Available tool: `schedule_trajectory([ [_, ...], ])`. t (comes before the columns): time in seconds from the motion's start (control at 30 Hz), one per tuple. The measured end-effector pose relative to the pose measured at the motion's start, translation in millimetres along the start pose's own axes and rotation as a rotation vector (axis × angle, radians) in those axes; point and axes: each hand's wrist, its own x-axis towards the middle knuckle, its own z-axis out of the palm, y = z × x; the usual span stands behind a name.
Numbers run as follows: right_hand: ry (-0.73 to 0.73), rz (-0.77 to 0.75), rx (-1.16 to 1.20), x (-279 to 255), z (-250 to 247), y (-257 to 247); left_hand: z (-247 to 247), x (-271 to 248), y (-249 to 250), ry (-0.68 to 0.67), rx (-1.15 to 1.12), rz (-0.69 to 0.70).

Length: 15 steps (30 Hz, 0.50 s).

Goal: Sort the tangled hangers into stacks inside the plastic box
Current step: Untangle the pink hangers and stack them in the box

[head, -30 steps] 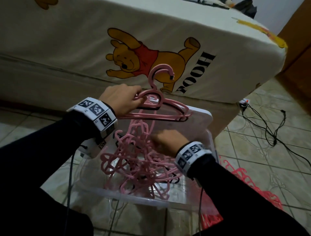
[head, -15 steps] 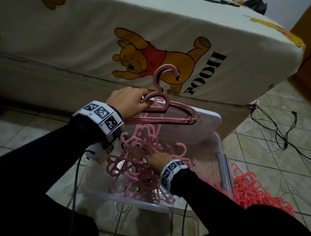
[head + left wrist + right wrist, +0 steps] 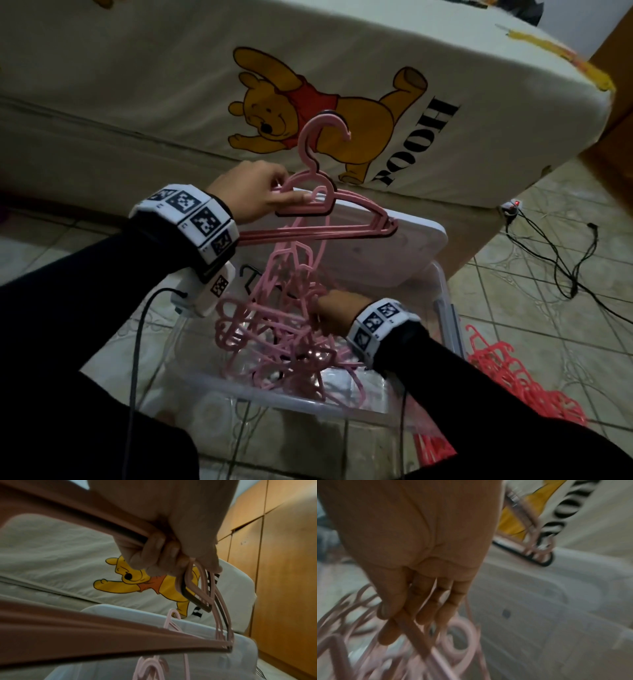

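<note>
My left hand grips a stack of pink hangers near their necks, hooks pointing up, above the clear plastic box. A tangle of pink hangers dangles from that stack down into the box. My right hand reaches into the tangle, and its thumb and fingers pinch a pink hanger bar. The right wrist view is blurred.
The box's white lid leans behind the box against a mattress with a bear print. A pile of red hangers lies on the tiled floor to the right. Black cables run across the floor farther right.
My right hand has gone deeper into the tangle and a little forward. The left hand keeps the stack raised in about the same place. The head view has shifted.
</note>
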Motion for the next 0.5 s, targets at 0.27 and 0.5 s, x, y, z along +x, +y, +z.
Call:
schedule_trajectory([
  [0.27, 0.148, 0.028, 0.221, -53.3, -54.7, 20.0, -14.4, -1.6, -2.9, -0.004, 0.023, -0.007],
  [0.5, 0.042, -0.030, 0.387, -71.1, -45.2, 7.9, -26.9, -0.6, -5.9, -0.028, -0.101, -0.006],
])
